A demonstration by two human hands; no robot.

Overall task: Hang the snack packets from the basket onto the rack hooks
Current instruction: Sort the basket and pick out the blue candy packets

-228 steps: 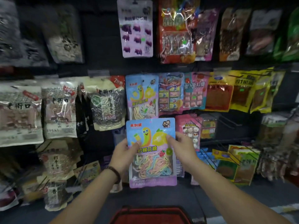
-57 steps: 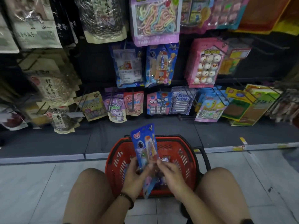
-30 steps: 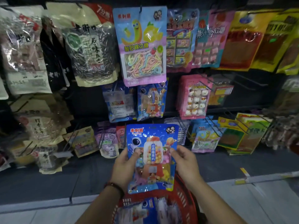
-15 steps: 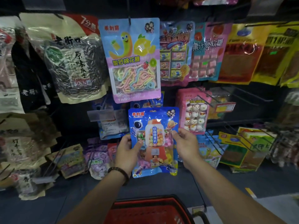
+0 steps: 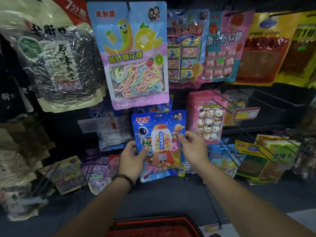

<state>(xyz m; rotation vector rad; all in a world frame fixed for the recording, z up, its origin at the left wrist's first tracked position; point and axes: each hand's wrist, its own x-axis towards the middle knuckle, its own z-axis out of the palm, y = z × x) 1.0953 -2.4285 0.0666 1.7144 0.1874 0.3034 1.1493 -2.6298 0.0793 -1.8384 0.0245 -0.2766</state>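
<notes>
A pastel rope-candy packet (image 5: 131,53) hangs just above my blue gumball packet (image 5: 159,144), with a snowman packet (image 5: 207,117) to its right. My left hand (image 5: 132,158) and right hand (image 5: 193,149) pinch its side edges.

We see a dim scene; the strongest light seems to fall from above onto the upper rows. White glare streaks the clear seed packet (image 5: 56,65) at upper left, and a softer sheen lies on the worm-candy packet (image 5: 131,53). The rack backing (image 5: 65,134) between packets sinks to near black. The blue packet (image 5: 159,144) in the middle is sharpest, its print readable; the left hand (image 5: 131,159) and right hand (image 5: 193,149) holding it are softly, evenly lit. The lower-left packets (image 5: 22,199) smear into blur. The wide lens bows the rows toward the edges. The red basket (image 5: 153,226) lies in shadow, while the floor (image 5: 302,218) at lower right shows pale.
</notes>
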